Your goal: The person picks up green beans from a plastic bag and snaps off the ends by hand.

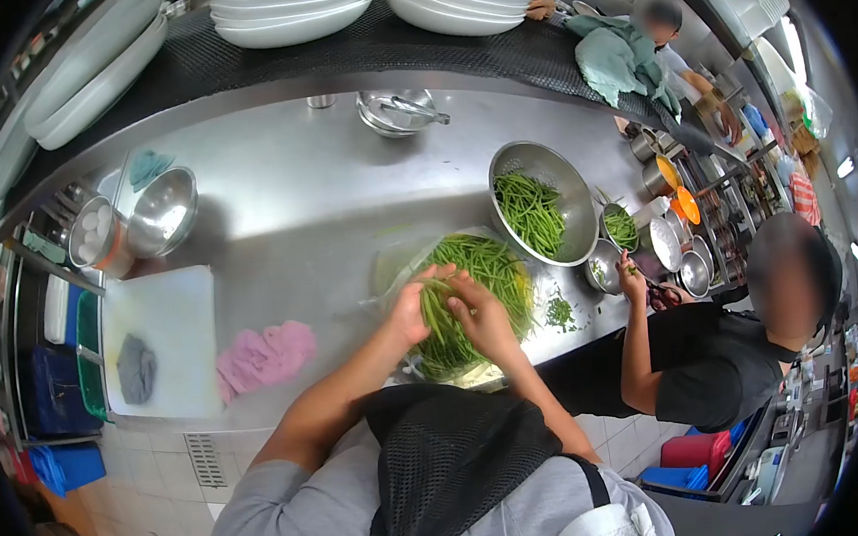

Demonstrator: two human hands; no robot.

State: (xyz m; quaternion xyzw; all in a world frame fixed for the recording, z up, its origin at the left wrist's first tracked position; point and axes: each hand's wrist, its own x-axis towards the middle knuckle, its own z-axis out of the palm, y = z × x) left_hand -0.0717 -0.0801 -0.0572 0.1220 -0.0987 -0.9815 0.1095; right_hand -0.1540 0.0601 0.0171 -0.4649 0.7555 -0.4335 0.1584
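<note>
A big heap of green beans (483, 267) lies in a clear plastic bag on the steel counter, right in front of me. Over its left part, my left hand (411, 308) is closed around a few beans. My right hand (481, 316) is close beside it, fingers bent and touching the same beans. Just beyond the heap, to the right, a steel colander (574, 195) holds more green beans. Small cut green bits (560, 312) lie on the counter to the right of the bag.
At the right a co-worker (714, 349) holds red-handled scissors (664, 296) near small bowls. On the left are a white cutting board (171, 313) with a grey cloth, a pink cloth (267, 356) and a steel bowl (163, 212). Stacked plates (291, 11) stand on the shelf above.
</note>
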